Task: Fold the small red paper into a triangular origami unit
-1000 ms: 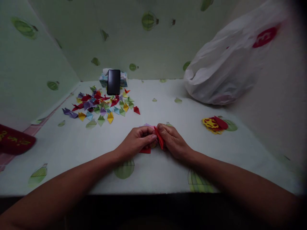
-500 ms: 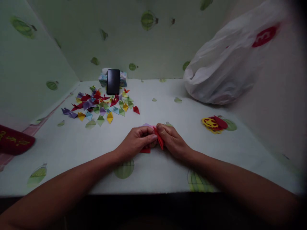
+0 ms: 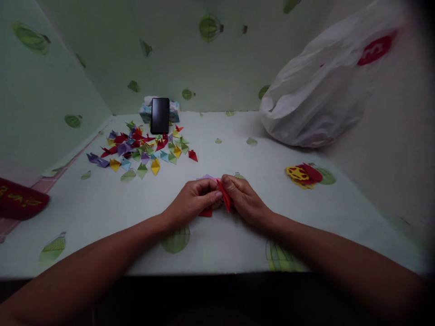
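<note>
Between my two hands is a small piece of folded red paper [image 3: 224,195], held just above the table. My left hand [image 3: 197,199] pinches its left side with thumb and fingers. From the other side my right hand [image 3: 244,198] grips it, thumb on top. Below and behind my hands lie flat sheets: a red paper corner [image 3: 205,213] pokes out under the left hand, and a purple paper [image 3: 208,177] shows just beyond the fingers. Most of these sheets is hidden by my hands.
Many small folded paper cranes [image 3: 142,147] lie heaped at the back left. A black phone [image 3: 160,116] leans on a tissue box [image 3: 174,112]. Red and yellow cutouts [image 3: 304,174] lie to the right, near a white plastic bag [image 3: 316,99]. A red object [image 3: 22,199] sits far left.
Hardly anything differs. Both hands stay in place on the red paper, which has tilted very slightly. The red object at the far left appears turned a little.
</note>
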Action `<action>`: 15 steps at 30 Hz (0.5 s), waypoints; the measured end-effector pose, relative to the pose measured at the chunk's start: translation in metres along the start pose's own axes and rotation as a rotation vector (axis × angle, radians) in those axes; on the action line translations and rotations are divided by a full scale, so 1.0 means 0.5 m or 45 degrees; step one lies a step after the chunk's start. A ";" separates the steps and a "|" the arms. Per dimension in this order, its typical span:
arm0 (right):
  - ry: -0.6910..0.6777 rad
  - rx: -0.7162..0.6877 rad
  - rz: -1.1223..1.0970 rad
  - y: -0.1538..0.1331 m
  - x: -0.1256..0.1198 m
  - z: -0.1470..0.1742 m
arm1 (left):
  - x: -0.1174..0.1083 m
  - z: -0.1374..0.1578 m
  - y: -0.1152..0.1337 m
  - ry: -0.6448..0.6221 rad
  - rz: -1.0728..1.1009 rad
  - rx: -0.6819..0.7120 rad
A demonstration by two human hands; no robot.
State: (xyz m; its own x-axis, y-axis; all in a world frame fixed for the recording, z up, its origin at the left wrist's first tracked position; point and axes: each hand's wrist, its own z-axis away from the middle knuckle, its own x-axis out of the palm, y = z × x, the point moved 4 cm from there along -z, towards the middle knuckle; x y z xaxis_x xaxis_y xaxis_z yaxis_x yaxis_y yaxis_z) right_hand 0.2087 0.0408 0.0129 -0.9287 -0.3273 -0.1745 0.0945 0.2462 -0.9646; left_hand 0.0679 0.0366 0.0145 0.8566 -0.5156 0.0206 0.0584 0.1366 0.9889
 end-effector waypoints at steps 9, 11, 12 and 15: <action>0.025 -0.115 0.153 -0.013 0.004 0.008 | -0.003 0.002 0.013 0.213 -0.292 0.217; 0.057 -0.097 0.151 -0.015 0.002 0.010 | -0.011 0.005 0.018 0.362 -0.400 0.293; 0.060 -0.090 0.154 -0.015 0.001 0.010 | -0.016 0.006 0.020 0.437 -0.468 0.329; 0.025 -0.094 0.162 -0.014 0.003 0.010 | -0.024 0.010 0.028 0.582 -0.677 0.471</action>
State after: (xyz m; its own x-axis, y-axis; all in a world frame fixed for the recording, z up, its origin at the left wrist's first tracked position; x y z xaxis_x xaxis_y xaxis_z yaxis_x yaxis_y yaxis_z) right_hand 0.2085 0.0341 0.0186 -0.9178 -0.2713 -0.2900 0.1862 0.3509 -0.9177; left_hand 0.0561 0.0406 0.0286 0.8920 -0.0238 -0.4514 0.4133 -0.3617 0.8357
